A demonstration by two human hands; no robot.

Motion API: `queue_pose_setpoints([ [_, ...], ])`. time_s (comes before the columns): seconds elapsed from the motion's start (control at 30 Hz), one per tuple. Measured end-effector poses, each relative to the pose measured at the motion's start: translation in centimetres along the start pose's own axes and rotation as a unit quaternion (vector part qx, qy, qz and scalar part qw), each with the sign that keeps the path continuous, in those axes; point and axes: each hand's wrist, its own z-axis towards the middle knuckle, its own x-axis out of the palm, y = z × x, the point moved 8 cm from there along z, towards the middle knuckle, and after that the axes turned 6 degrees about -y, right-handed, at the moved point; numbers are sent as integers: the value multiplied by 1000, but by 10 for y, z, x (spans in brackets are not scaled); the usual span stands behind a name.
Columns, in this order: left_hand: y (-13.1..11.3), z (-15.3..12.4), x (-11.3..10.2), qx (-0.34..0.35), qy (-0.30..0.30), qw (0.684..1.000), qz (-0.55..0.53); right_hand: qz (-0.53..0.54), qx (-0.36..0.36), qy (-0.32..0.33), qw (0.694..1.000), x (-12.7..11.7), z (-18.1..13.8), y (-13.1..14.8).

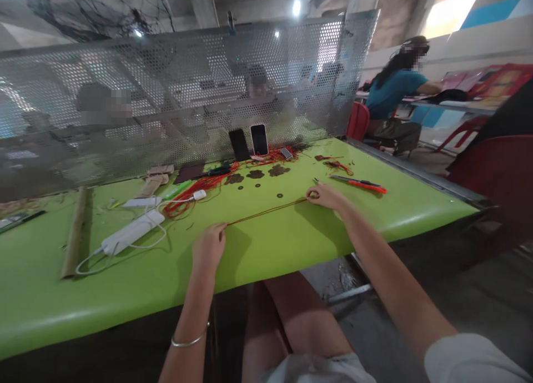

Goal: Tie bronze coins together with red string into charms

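A thin reddish-brown cord (266,210), doubled into two strands, stretches just above the green table between my hands. My left hand (209,245) pinches its left end, fingers closed. At the other end my right hand (323,196) grips the cord between thumb and fingertips; a small dark tip sticks up past the fingers. Beyond the cord lie a few small dark discs with holes, one disc (280,195) close to my right hand. Piles of similar dark discs (278,171) sit farther back. Scissors (360,184) with orange-red handles rest right of my right hand.
A bundle of red cords (195,197) runs along the back left. A white power strip (133,231) with a looping cable and a brown tube (77,233) lie at left. Two phones, one a white-edged phone (259,140), lean on the perforated metal screen (187,94). A person (395,89) sits at right.
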Motion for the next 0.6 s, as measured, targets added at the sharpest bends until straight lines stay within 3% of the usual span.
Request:
queue_pose_setpoints([
  [0.27,1,-1,1,-54,30,997,39,-22,36,15,999,5,3,-14],
  [0.6,2,-1,3,-47,15,998,43,-50,81,-19,995,-2,-1,-35],
])
